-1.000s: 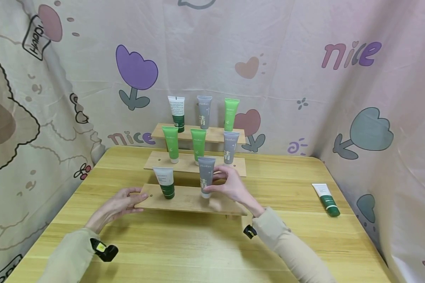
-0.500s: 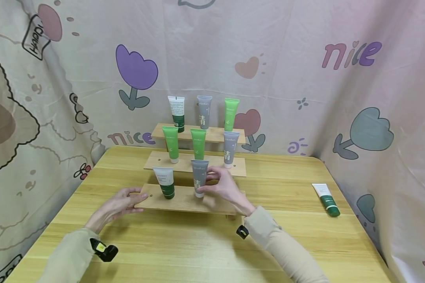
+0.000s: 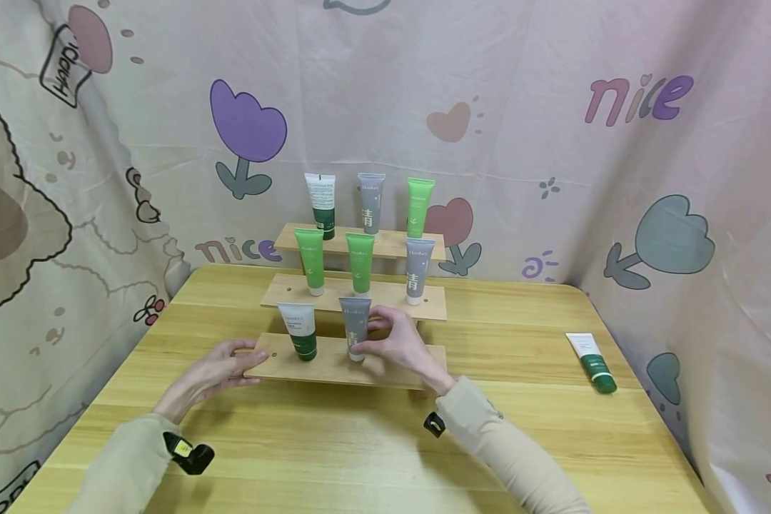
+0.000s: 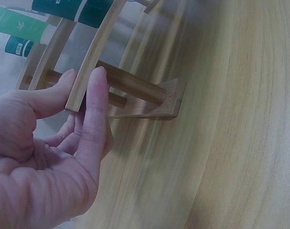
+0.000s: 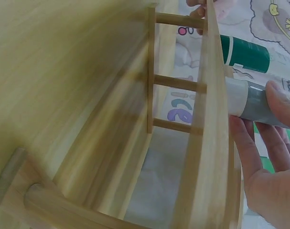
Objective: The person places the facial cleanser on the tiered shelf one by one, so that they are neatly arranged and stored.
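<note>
A three-step wooden display rack (image 3: 330, 371) stands on the table with small squeeze tubes upright on its shelves. My right hand (image 3: 401, 343) pinches a grey-blue tube (image 3: 355, 318) between thumb and fingers, its white cap down at the lowest shelf. In the right wrist view the thumb lies over the grey tube (image 5: 259, 106) beside its white cap. To its left on that shelf is a white-and-green tube (image 3: 300, 332). My left hand (image 3: 225, 370) grips the left end of the lowest shelf; the left wrist view has the board (image 4: 82, 86) between thumb and fingers.
Green tubes (image 3: 310, 260) and a grey-blue tube (image 3: 417, 270) occupy the middle shelf. The top shelf carries a white-and-green tube (image 3: 322, 203), a grey-blue tube (image 3: 371, 202) and a green tube (image 3: 419, 207). Another white-and-green tube (image 3: 592, 364) lies on the table (image 3: 520, 335) at right.
My right hand has slid left along the lowest shelf with the grey-blue tube, nearer the white-and-green one. The left hand keeps its place on the shelf end.
</note>
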Available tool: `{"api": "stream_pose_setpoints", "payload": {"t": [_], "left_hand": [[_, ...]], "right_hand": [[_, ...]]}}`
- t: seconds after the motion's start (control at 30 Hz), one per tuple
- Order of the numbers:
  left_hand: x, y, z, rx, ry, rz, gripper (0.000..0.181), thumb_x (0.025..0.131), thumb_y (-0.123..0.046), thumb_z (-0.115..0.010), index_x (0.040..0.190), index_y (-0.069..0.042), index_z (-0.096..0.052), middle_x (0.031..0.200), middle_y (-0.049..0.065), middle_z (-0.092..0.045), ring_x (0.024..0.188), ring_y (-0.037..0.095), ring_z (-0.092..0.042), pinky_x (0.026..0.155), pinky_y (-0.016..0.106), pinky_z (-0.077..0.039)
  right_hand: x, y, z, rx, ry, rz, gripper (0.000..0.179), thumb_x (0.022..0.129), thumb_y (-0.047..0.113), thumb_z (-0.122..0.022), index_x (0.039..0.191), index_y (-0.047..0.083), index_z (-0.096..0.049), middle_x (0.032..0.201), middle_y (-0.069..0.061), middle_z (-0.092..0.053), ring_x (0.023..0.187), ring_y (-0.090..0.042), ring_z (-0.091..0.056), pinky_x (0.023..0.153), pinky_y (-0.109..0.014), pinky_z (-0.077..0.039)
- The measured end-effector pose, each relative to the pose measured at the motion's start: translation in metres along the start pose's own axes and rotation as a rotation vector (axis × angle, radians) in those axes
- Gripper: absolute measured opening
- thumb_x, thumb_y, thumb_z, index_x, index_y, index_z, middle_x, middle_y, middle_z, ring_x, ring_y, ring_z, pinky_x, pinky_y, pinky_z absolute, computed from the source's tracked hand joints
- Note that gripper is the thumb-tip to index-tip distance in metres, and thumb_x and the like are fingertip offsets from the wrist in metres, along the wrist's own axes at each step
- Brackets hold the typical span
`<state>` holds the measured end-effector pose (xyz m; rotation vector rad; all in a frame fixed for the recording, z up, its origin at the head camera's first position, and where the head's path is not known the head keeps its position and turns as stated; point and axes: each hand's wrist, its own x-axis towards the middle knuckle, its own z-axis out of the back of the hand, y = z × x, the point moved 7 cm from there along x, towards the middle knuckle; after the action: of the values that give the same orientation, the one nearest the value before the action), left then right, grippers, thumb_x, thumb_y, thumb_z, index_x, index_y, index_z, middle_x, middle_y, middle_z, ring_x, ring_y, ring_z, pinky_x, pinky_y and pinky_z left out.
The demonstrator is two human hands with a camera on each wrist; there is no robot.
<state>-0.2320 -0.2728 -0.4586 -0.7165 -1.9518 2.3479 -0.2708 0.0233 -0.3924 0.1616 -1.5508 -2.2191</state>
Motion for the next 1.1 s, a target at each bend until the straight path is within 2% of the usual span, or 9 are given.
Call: {"api": "stream_pose_setpoints", "payload": {"t": [0.1,0.33,0.43,0.53,0.67,0.87,0.97,1.1], "left_hand": [[0.0001,0.0001,-0.0002,0.002,0.001,0.001,0.076,0.105,-0.021,-0.055,0.148,0.02,-0.008,0.152,0.037,-0.038,0.103,0.002,-0.062,0.093,0.03,-0.062],[-0.0004,-0.0002,0.0,-0.004,-0.002,0.007,0.078,0.105,-0.02,-0.055,0.149,0.021,-0.005,0.153,0.039,-0.034,0.106,0.003,-0.062,0.095,0.033,-0.062],[-0.0007,-0.0003,0.0002,-0.006,-0.004,0.01,0.079,0.104,-0.021,-0.056,0.149,0.02,-0.005,0.151,0.038,-0.037,0.107,0.003,-0.062,0.095,0.033,-0.062],[-0.0004,0.0,0.0008,-0.017,-0.01,0.015,0.079,0.104,-0.021,-0.057,0.149,0.02,-0.005,0.138,0.028,-0.055,0.103,0.002,-0.062,0.092,0.031,-0.062],[-0.0003,0.0004,0.0013,-0.027,-0.016,0.021,0.08,0.103,-0.021,-0.058,0.149,0.019,-0.005,0.132,0.014,-0.059,0.1,0.0,-0.062,0.089,0.028,-0.063],[-0.0005,0.0009,0.0009,-0.018,-0.013,0.021,0.08,0.104,-0.02,-0.056,0.149,0.02,-0.004,0.148,0.037,-0.04,0.104,0.002,-0.061,0.092,0.03,-0.062],[-0.0004,0.001,0.0007,-0.011,-0.011,0.022,0.08,0.104,-0.02,-0.056,0.15,0.02,-0.003,0.153,0.04,-0.031,0.107,0.003,-0.061,0.093,0.031,-0.062],[-0.0004,0.0011,0.0005,-0.01,-0.01,0.021,0.08,0.104,-0.02,-0.056,0.15,0.02,-0.003,0.154,0.04,-0.029,0.108,0.004,-0.06,0.094,0.032,-0.062]], "right_hand": [[-0.0003,-0.0002,-0.0009,-0.014,-0.003,-0.001,0.044,0.073,0.003,-0.088,0.112,0.005,-0.068,0.111,-0.016,-0.076,0.104,-0.028,-0.074,0.113,-0.047,-0.049],[-0.001,-0.0019,-0.0024,-0.018,-0.006,0.001,0.044,0.073,0.001,-0.087,0.112,0.004,-0.068,0.113,-0.017,-0.075,0.106,-0.03,-0.073,0.11,-0.045,-0.052],[-0.0011,-0.0018,-0.0027,-0.02,-0.006,0.004,0.043,0.073,0.002,-0.087,0.112,0.003,-0.068,0.113,-0.017,-0.075,0.106,-0.029,-0.073,0.11,-0.045,-0.052],[-0.0011,-0.0009,-0.003,-0.012,0.004,0.013,0.044,0.074,0.001,-0.087,0.113,0.002,-0.068,0.112,-0.018,-0.075,0.105,-0.029,-0.073,0.108,-0.044,-0.054],[-0.0011,-0.0006,-0.0033,-0.004,0.011,0.022,0.043,0.074,0.001,-0.087,0.112,0.001,-0.067,0.11,-0.018,-0.076,0.103,-0.029,-0.074,0.106,-0.044,-0.055],[-0.0022,-0.0009,-0.0032,-0.004,0.011,0.026,0.043,0.073,0.001,-0.087,0.112,0.002,-0.068,0.112,-0.018,-0.075,0.104,-0.031,-0.073,0.107,-0.045,-0.054],[-0.003,0.0,-0.003,0.001,0.022,0.042,0.045,0.073,0.0,-0.087,0.114,0.002,-0.067,0.114,-0.018,-0.074,0.106,-0.032,-0.072,0.107,-0.046,-0.054],[-0.0059,0.0026,-0.0005,0.016,0.045,0.08,0.048,0.074,0.0,-0.086,0.118,0.0,-0.066,0.117,-0.019,-0.073,0.109,-0.033,-0.07,0.106,-0.049,-0.055]]}}
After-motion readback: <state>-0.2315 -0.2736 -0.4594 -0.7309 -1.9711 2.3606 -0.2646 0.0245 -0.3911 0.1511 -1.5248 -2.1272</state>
